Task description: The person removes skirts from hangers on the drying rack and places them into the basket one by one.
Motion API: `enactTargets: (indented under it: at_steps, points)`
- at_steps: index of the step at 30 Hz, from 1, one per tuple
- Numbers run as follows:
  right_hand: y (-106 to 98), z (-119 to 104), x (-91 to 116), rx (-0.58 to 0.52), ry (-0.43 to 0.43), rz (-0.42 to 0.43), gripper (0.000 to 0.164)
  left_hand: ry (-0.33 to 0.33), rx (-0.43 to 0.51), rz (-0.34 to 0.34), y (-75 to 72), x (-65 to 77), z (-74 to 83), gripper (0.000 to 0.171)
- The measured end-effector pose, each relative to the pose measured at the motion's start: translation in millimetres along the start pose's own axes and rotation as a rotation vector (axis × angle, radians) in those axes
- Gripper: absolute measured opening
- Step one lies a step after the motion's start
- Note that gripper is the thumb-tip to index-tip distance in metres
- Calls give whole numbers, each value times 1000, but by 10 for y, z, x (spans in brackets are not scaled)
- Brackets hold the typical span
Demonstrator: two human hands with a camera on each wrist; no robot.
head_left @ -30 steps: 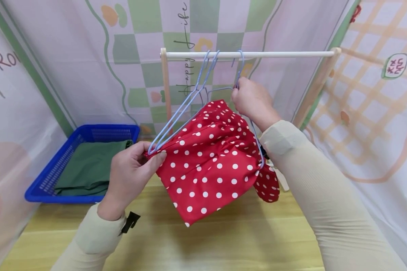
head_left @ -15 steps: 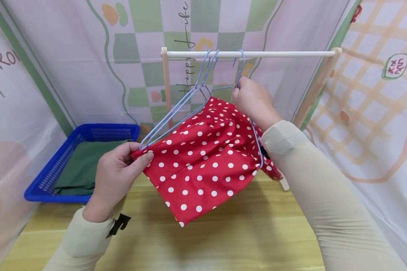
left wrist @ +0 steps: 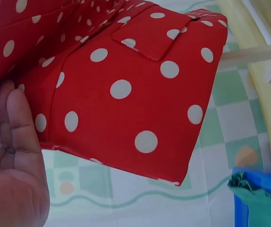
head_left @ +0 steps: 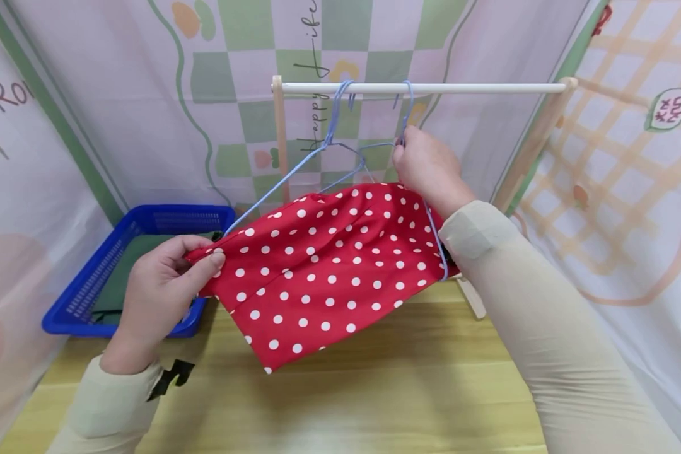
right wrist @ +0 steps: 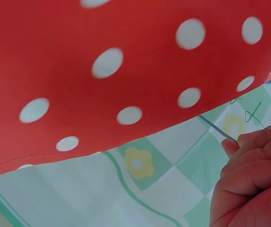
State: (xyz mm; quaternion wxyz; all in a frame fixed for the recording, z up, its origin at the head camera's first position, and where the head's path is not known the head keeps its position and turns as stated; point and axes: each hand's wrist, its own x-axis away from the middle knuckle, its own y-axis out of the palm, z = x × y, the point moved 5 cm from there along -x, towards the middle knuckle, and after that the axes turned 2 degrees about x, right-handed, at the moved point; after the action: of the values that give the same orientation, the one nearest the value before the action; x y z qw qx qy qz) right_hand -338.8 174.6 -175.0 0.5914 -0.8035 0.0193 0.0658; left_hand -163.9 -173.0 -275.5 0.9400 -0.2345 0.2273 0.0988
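A red garment with white polka dots (head_left: 318, 271) is stretched between my hands in front of the rack; its exact kind is unclear. My left hand (head_left: 161, 290) pinches its upper left corner between thumb and fingers. In the left wrist view, the fingers lie against the cloth (left wrist: 121, 109). My right hand (head_left: 431, 161) grips the neck of a blue hanger (head_left: 407, 110) hooked over the rail. One end of that hanger lies over the garment's right side. Other blue hangers (head_left: 336, 116) hang to the left, their hooks bunched together, with one arm reaching down to the garment's left corner.
The white rail (head_left: 488, 88) spans two wooden posts (head_left: 536, 145) at the back. On the left a blue basket (head_left: 91, 277) holds folded green cloth (head_left: 125, 277). Wooden tabletop (head_left: 340, 403) lies below, and printed curtains (head_left: 630, 189) enclose the sides and back.
My left hand has moved left and slightly down, drawing the garment out wider. The left hangers have swung, and their hooks have come together. The right hand has barely moved.
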Motion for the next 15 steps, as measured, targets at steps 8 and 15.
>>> enactTargets:
  at_steps: [8,15]
  points:
    - [5,-7,5,-8,-3,7,38,-18,-3,-73,-207,-28,41,16]
    - [-5,-1,1,8,-14,20,37,72,-38,-105,-403,-121,206,15]
